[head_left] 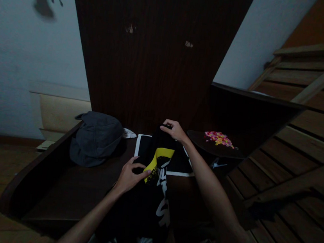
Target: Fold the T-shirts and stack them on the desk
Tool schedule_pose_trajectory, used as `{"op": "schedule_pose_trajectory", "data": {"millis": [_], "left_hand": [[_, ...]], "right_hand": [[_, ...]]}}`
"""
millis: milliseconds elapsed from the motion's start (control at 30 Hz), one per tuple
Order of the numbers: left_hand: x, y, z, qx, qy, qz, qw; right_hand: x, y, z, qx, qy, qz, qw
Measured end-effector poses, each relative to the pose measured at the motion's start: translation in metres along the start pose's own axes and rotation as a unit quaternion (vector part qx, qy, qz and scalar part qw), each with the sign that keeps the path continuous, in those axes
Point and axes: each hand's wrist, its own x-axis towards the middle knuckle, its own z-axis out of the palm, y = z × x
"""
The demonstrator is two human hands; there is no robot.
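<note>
A black garment with a yellow band and white lettering [158,184] hangs between my two hands and trails down over the table's front edge. Whether it is a shirt or something else I cannot tell. My left hand [130,175] pinches its yellow edge between thumb and fingers. Higher up and farther away, my right hand [175,130] grips the upper black part, fingers bent over the fabric. Beneath the cloth lies a flat black piece with a white border [179,174], partly covered by the garment and my right arm.
At the left of the dark wooden table [58,199] sits a grey cap [97,139], with a small white item [129,133] beside it. Pink and yellow pieces [219,139] lie on a shelf at right. A tall dark panel [158,58] rises behind; a slatted wooden frame [307,143] stands right.
</note>
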Motion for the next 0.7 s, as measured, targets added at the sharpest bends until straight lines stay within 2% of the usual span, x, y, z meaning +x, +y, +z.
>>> {"op": "schedule_pose_trajectory", "data": {"millis": [267,433,533,700], "left_hand": [[-0.003,-0.006,0.009,-0.007,0.038,-0.036,0.999],[-0.001,-0.008,0.015,-0.004,0.052,-0.032,0.998],[0.002,-0.011,0.007,-0.021,0.049,-0.016,0.998],[0.007,-0.014,-0.015,-0.010,0.086,0.001,0.996]], "right_hand": [[0.000,0.001,-0.002,-0.012,0.014,-0.003,1.000],[0.001,0.004,0.000,-0.011,0.021,0.003,1.000],[-0.001,0.008,-0.002,-0.016,0.027,0.005,0.999],[-0.008,0.016,-0.009,-0.030,0.042,0.013,0.999]]}}
